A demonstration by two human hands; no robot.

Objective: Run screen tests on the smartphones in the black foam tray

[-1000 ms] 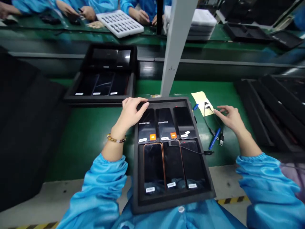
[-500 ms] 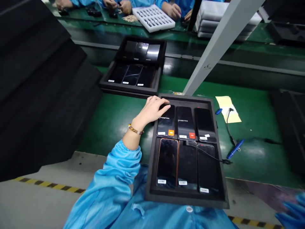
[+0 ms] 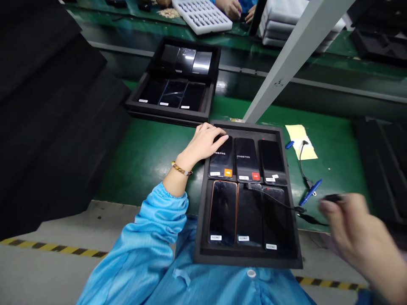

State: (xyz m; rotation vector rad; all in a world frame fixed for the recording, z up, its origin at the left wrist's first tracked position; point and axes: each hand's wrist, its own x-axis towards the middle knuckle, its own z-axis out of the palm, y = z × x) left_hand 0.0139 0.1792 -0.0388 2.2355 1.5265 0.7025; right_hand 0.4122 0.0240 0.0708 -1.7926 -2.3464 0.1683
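A black foam tray (image 3: 199, 224) holding several phones in two rows lies in front of me, its near edge against my blue smock. My left hand (image 3: 205, 142) rests on the tray's far left corner, fingers curled over the top of the back-left phone (image 3: 221, 159). My right hand (image 3: 356, 233) hovers blurred at the lower right, beside the tray, pinching a small dark plug (image 3: 332, 197). A thin black cable (image 3: 276, 202) runs from the middle front phone (image 3: 249, 212) across the tray toward that hand.
A second black tray (image 3: 168, 111) of phones sits further back on the green bench (image 3: 149, 152). A blue pen (image 3: 310, 192), a yellow note (image 3: 299, 135) and another cable lie right of my tray. A grey post (image 3: 286, 59) rises behind. Other people's hands work at a white tray (image 3: 202, 15) across the line.
My right hand left the cable by the yellow note, dropped out of view, and now comes in at the lower right pinching a plug. The view swung left; my left hand stayed.
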